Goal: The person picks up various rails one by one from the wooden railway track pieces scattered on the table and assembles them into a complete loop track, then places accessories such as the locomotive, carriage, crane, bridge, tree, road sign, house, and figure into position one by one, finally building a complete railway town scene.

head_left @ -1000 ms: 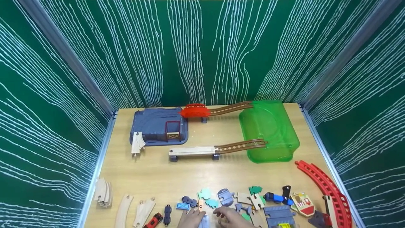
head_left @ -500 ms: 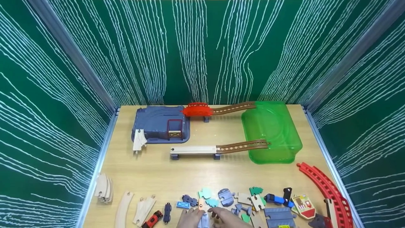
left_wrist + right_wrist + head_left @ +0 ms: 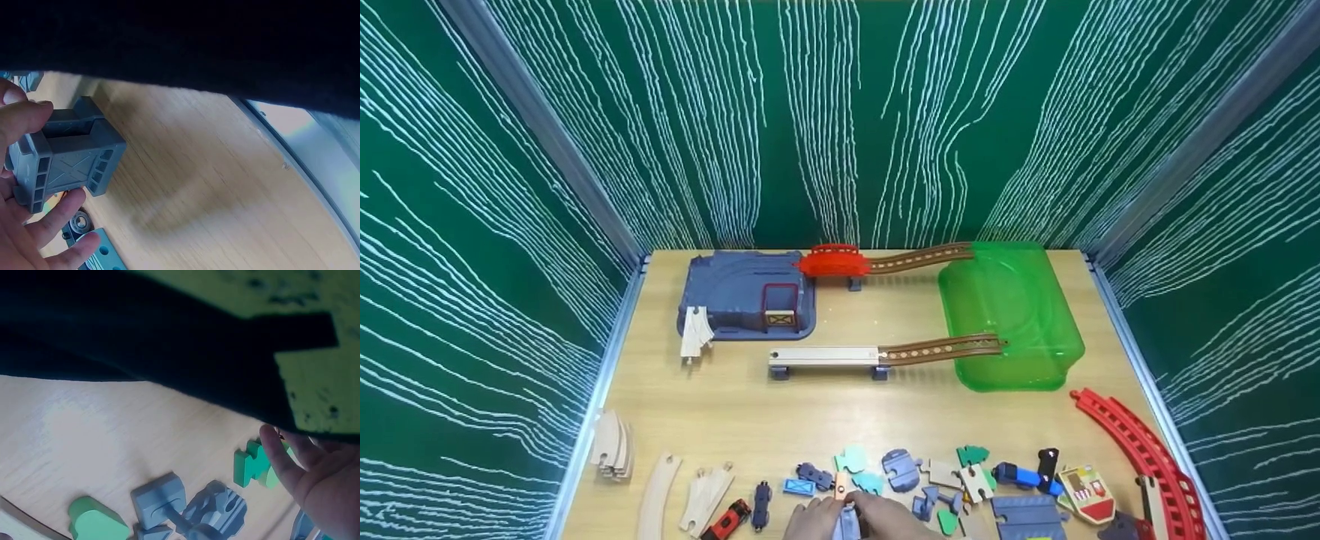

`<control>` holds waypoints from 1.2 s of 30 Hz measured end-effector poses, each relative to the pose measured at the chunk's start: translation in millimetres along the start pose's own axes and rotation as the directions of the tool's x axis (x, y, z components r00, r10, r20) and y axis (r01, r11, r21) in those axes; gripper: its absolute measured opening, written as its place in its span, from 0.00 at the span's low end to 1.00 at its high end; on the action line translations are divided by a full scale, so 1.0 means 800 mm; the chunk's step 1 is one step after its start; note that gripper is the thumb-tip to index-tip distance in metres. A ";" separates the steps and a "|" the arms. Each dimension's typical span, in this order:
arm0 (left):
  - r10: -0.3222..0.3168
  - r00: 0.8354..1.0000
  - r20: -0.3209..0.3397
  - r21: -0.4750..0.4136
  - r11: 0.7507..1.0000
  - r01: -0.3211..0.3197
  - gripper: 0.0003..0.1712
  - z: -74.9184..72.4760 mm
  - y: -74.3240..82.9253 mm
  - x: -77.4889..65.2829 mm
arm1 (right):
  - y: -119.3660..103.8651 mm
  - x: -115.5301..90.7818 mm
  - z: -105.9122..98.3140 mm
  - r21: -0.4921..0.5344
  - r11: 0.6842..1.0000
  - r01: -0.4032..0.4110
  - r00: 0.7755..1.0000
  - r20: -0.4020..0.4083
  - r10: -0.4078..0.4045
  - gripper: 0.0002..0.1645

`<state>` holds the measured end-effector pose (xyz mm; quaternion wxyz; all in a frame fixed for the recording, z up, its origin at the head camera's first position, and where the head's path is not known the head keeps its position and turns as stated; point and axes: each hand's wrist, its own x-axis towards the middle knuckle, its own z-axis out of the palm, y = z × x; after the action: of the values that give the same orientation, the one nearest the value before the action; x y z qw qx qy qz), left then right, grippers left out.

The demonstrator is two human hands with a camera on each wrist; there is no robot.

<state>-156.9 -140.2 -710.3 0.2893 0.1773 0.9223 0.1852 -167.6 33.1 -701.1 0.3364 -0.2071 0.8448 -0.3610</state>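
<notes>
In the left wrist view my left hand (image 3: 25,230) grips a grey plastic track support (image 3: 73,163) with an X-patterned face and slotted sides. The head view shows this left hand (image 3: 813,519) at the table's front edge, with the grey support (image 3: 849,523) beside its fingers. Against the other side of the support lies my right hand (image 3: 891,519), its fingertips close to the left ones. Only part of the right hand (image 3: 332,489) shows in the right wrist view, and its contact with the support is hidden. A small orange-topped piece (image 3: 840,487) is just beyond the fingers.
Loose toy track parts and green trees (image 3: 973,454) lie to the right, near red curved track (image 3: 1144,442). A red car (image 3: 727,519) and wooden tracks (image 3: 658,491) lie left. Farther back stand a white-topped bridge (image 3: 825,356), a green tunnel (image 3: 1011,315) and a grey base (image 3: 727,292).
My right hand has moved left, from apart to right against the grey track support and the left fingers. The left hand stays about where it was. The head view has shifted slightly.
</notes>
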 end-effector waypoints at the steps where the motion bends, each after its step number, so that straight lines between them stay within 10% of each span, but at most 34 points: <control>1: 0.006 1.000 -0.010 -0.010 1.000 -0.006 0.35 0.000 0.000 0.000 | 0.001 0.001 0.001 -0.007 1.000 0.007 1.000 -0.012 -0.008 0.34; 16: 0.058 0.993 -0.101 0.105 0.993 -0.047 0.44 -0.007 0.007 0.001 | 0.000 0.000 -0.021 -0.306 0.949 0.075 0.991 -0.083 -0.105 0.33; 25: 0.115 0.967 -0.227 -0.046 0.991 -0.129 0.41 -0.043 0.028 0.003 | -0.023 -0.005 -0.062 -0.188 0.962 0.197 0.959 -0.170 -0.229 0.35; 29: 0.112 0.915 -0.387 -0.098 0.982 -0.162 0.38 -0.059 0.023 0.003 | -0.033 0.006 -0.079 -0.103 0.968 0.227 0.952 -0.188 -0.243 0.33; 36: 0.021 0.729 -0.684 -0.143 0.976 -0.162 0.35 -0.086 -0.007 0.011 | -0.065 0.043 -0.098 0.053 0.962 0.268 0.952 -0.172 -0.255 0.36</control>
<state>-206.1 -157.7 -664.8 -0.0609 0.1142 0.9316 0.3396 -242.3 15.6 -636.7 0.2230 -0.2740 0.8203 -0.4498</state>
